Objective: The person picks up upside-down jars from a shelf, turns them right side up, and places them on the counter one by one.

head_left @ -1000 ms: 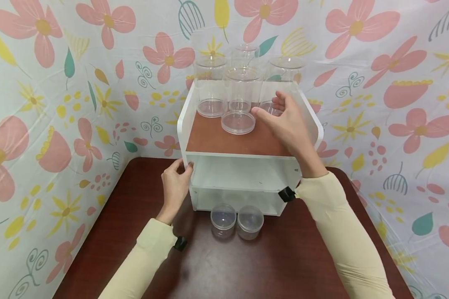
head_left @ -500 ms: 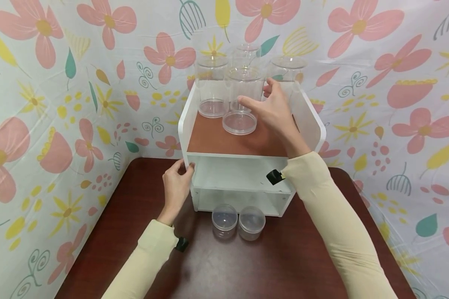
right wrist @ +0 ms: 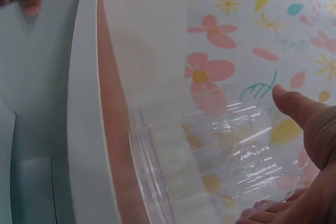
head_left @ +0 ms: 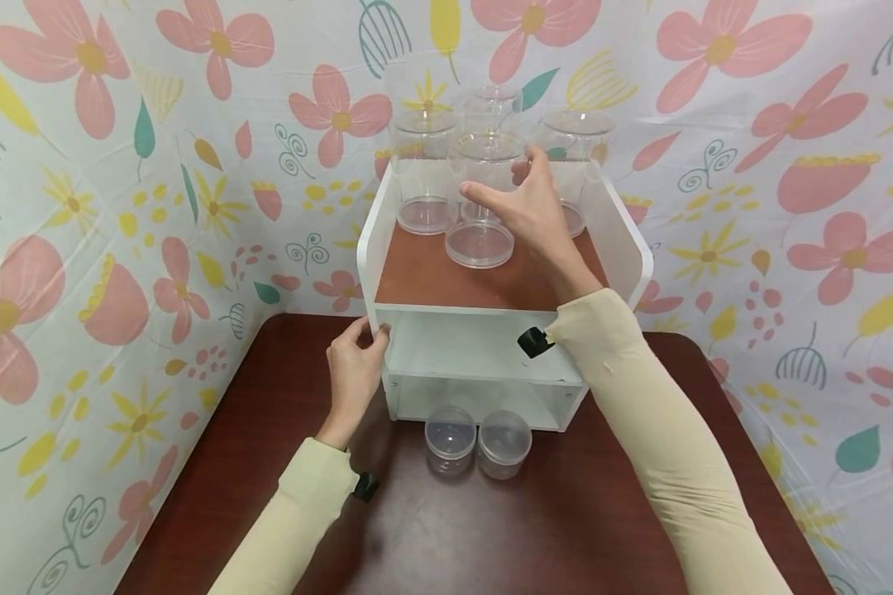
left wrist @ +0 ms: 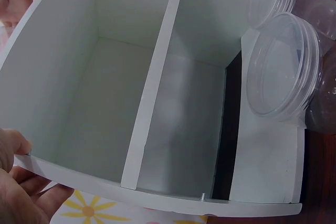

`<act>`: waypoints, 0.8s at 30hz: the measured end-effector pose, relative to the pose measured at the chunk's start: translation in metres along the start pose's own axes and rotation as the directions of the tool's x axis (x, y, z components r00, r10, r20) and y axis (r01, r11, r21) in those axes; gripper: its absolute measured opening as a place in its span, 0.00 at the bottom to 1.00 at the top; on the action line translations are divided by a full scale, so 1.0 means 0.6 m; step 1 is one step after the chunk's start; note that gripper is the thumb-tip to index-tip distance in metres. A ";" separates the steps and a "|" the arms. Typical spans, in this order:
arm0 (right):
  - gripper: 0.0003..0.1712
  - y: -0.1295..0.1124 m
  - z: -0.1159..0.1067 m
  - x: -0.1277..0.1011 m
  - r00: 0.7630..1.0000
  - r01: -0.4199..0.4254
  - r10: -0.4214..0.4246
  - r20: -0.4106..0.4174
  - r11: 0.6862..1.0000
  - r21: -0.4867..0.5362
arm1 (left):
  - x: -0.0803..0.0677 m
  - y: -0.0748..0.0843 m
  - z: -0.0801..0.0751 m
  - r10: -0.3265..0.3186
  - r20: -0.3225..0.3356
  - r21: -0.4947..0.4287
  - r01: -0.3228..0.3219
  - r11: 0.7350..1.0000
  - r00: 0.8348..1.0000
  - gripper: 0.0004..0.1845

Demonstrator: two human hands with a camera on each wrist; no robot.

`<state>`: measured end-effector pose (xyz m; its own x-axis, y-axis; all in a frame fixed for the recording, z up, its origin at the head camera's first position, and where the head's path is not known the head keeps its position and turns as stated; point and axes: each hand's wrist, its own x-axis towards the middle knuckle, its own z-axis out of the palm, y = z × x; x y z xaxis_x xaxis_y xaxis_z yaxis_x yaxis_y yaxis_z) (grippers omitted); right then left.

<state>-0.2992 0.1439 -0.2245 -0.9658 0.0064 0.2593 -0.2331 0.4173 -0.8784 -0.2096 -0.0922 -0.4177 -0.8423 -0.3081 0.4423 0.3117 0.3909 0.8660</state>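
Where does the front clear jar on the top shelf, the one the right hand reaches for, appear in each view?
Head: front clear jar, upper centre, on the brown top shelf, beside the right hand.
Left wrist: not in it; only the two small jars show.
Right wrist: lower centre, lying sideways, by the thumb.
Shared landmark: the white shelf unit.

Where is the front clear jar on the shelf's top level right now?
In the head view the front clear jar stands mid-front on the white shelf's brown top, ahead of three other clear jars, with the right hand open around its right side.
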 end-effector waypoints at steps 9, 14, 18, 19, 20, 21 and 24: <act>0.69 0.002 0.002 -0.002 1.000 0.003 -0.003 -0.008 1.000 -0.005 | 0.000 -0.003 0.000 0.001 -0.003 0.002 -0.001 1.000 1.000 0.12; 0.69 0.005 -0.003 -0.013 1.000 0.017 -0.017 -0.013 1.000 -0.002 | 0.001 -0.003 -0.001 0.002 -0.002 0.009 -0.002 1.000 1.000 0.10; 0.69 0.003 -0.014 -0.024 0.999 0.021 -0.021 -0.029 1.000 0.013 | 0.003 -0.003 -0.001 0.005 -0.004 0.014 -0.005 1.000 1.000 0.10; 0.68 0.002 -0.017 -0.027 0.999 0.021 -0.021 -0.033 1.000 0.017 | 0.003 -0.004 -0.001 0.005 -0.004 0.012 -0.005 1.000 1.000 0.10; 0.68 0.002 -0.020 -0.030 0.999 0.021 -0.021 -0.037 1.000 0.022 | 0.003 -0.004 -0.001 0.005 -0.004 0.011 -0.005 1.000 1.000 0.11; 0.68 0.002 -0.023 -0.034 0.999 0.021 -0.020 -0.039 0.999 0.029 | 0.003 -0.004 -0.001 0.005 -0.003 0.009 -0.005 1.000 1.000 0.11; 0.65 0.003 -0.032 -0.047 0.998 0.037 -0.035 -0.052 0.998 0.045 | 0.001 -0.004 -0.002 0.001 0.003 0.000 -0.001 1.000 1.000 0.11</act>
<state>-0.2701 0.1616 -0.2257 -0.9500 0.0389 0.3099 -0.2734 0.3759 -0.8854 -0.2107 -0.0944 -0.4194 -0.8434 -0.3045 0.4426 0.3128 0.3915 0.8654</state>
